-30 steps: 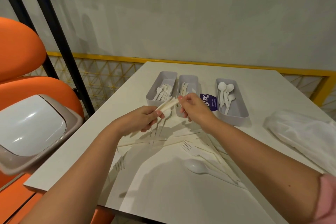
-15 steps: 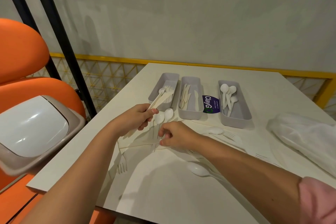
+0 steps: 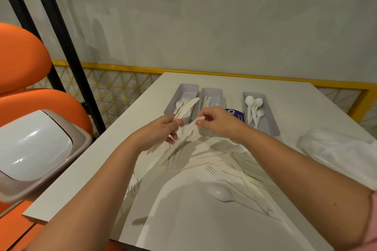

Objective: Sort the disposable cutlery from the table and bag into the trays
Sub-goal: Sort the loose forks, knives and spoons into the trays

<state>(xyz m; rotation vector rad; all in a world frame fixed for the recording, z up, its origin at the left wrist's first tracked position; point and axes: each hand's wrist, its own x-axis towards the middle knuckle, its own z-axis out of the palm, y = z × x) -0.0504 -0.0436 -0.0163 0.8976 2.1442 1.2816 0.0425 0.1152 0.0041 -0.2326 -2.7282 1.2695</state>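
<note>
The left hand point(image 3: 161, 131) is clenched round a bundle of knives point(image 3: 186, 108), whose tips hang over the fork tray point(image 3: 189, 87) at eleven o'clock on the table point(image 3: 193, 230). The right hand point(image 3: 219, 122) pinches the end of another pale piece point(image 3: 188, 131), too blurred to name, before the knife tray point(image 3: 212, 91) at twelve. The spoon tray point(image 3: 267, 120) sits at one, the bag point(image 3: 336, 149) at three, and the loose pile point(image 3: 234, 177) towards five. Adding a piece could fan the bundle, I'd say, spilling knives among the forks.
</note>
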